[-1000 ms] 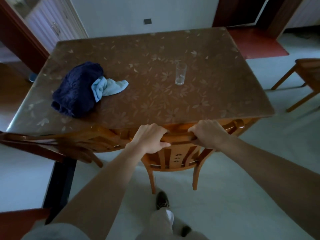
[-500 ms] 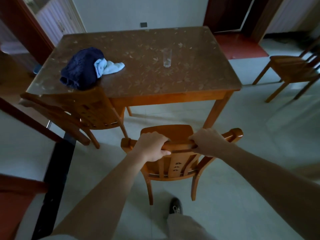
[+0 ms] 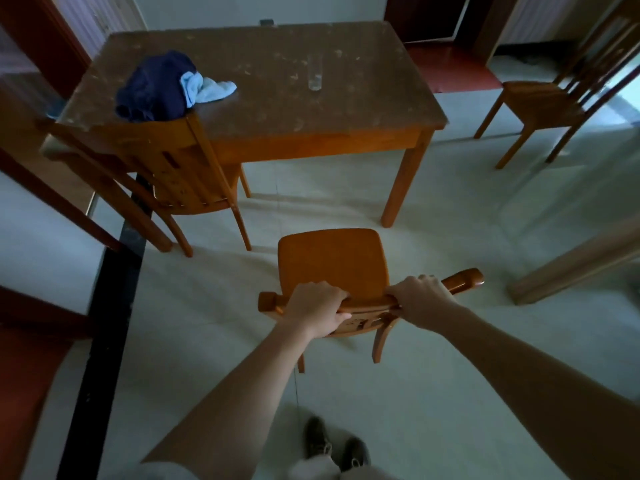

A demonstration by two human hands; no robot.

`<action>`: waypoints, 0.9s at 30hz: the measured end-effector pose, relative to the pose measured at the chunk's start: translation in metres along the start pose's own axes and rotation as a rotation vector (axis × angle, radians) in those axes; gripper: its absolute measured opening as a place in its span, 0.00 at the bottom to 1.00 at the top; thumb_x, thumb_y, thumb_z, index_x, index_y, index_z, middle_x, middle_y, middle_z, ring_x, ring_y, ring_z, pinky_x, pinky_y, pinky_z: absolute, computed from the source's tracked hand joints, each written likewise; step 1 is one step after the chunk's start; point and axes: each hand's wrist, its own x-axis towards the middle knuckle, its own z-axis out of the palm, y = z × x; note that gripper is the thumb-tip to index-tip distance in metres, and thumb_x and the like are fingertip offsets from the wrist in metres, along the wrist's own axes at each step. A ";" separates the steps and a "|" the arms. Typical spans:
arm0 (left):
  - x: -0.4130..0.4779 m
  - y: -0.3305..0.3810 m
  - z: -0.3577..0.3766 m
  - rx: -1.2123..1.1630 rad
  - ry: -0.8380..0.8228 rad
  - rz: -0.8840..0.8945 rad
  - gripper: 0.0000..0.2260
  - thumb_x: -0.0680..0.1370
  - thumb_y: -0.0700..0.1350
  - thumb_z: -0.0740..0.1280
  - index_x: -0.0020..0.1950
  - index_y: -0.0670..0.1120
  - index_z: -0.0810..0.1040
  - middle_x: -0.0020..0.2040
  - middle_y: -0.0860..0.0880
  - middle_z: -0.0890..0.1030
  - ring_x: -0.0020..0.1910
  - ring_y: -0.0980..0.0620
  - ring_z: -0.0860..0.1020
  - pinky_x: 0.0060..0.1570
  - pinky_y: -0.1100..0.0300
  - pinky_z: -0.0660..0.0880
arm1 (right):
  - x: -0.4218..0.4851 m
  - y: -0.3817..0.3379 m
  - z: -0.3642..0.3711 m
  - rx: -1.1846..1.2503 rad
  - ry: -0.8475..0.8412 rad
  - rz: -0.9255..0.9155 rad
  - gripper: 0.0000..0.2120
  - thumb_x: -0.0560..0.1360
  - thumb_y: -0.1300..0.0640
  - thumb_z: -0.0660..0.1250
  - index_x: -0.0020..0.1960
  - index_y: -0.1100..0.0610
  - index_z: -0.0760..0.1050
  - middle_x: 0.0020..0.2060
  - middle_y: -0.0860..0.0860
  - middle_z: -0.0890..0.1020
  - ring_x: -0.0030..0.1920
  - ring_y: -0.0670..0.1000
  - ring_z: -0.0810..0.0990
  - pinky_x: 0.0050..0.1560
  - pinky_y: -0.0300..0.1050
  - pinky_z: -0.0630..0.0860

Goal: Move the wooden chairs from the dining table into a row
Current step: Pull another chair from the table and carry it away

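Note:
A wooden chair (image 3: 331,261) stands on the pale floor in front of me, well back from the dining table (image 3: 353,109), its seat fully visible. My left hand (image 3: 317,306) grips the left part of its top rail. My right hand (image 3: 420,299) grips the same rail further right. A second wooden chair (image 3: 173,168) remains pushed against the table's near left side. A third wooden chair (image 3: 550,102) stands apart on the floor at the right.
On the table lie a dark blue garment (image 3: 152,88) with a light blue cloth (image 3: 207,90), and a clear glass (image 3: 315,76). A dark floor strip (image 3: 104,323) runs down the left. A wooden beam (image 3: 571,265) angles in at the right. My shoes (image 3: 332,448) are below.
The chair in my hands has come backward out from under the table, now standing clear of it with its seat exposed. I have stepped back; the table appears farther away.

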 end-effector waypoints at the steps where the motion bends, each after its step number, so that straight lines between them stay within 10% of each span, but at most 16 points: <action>1: -0.007 0.006 0.007 -0.006 0.004 0.002 0.14 0.81 0.61 0.67 0.56 0.53 0.83 0.46 0.53 0.86 0.39 0.52 0.84 0.37 0.60 0.76 | -0.008 -0.001 0.008 -0.003 -0.009 0.006 0.03 0.80 0.46 0.67 0.50 0.44 0.77 0.28 0.40 0.68 0.27 0.38 0.66 0.29 0.35 0.59; 10: -0.066 0.051 0.049 -0.094 0.027 -0.037 0.09 0.81 0.56 0.71 0.48 0.52 0.82 0.37 0.55 0.81 0.29 0.56 0.72 0.37 0.61 0.69 | -0.066 -0.019 0.064 0.020 -0.058 0.022 0.07 0.82 0.47 0.64 0.57 0.45 0.79 0.39 0.45 0.81 0.37 0.48 0.81 0.42 0.44 0.81; 20: -0.097 0.077 0.073 -0.126 -0.020 -0.083 0.12 0.82 0.60 0.66 0.47 0.53 0.80 0.33 0.59 0.73 0.27 0.61 0.71 0.34 0.63 0.68 | -0.099 -0.024 0.096 0.008 -0.025 0.045 0.08 0.82 0.46 0.63 0.57 0.44 0.79 0.43 0.45 0.84 0.42 0.49 0.84 0.49 0.49 0.82; 25: -0.103 0.073 0.032 -0.474 -0.176 -0.095 0.31 0.72 0.73 0.69 0.70 0.60 0.74 0.66 0.57 0.81 0.59 0.60 0.76 0.58 0.56 0.75 | -0.106 -0.027 0.071 0.298 -0.120 0.019 0.26 0.74 0.33 0.67 0.68 0.41 0.73 0.53 0.44 0.84 0.49 0.46 0.83 0.52 0.42 0.80; 27: -0.115 0.060 -0.006 -0.675 0.022 -0.167 0.36 0.71 0.77 0.65 0.74 0.62 0.69 0.73 0.59 0.75 0.68 0.60 0.72 0.65 0.53 0.73 | -0.109 -0.037 0.040 0.569 0.019 0.011 0.35 0.70 0.29 0.64 0.73 0.44 0.70 0.64 0.47 0.80 0.57 0.46 0.80 0.50 0.34 0.78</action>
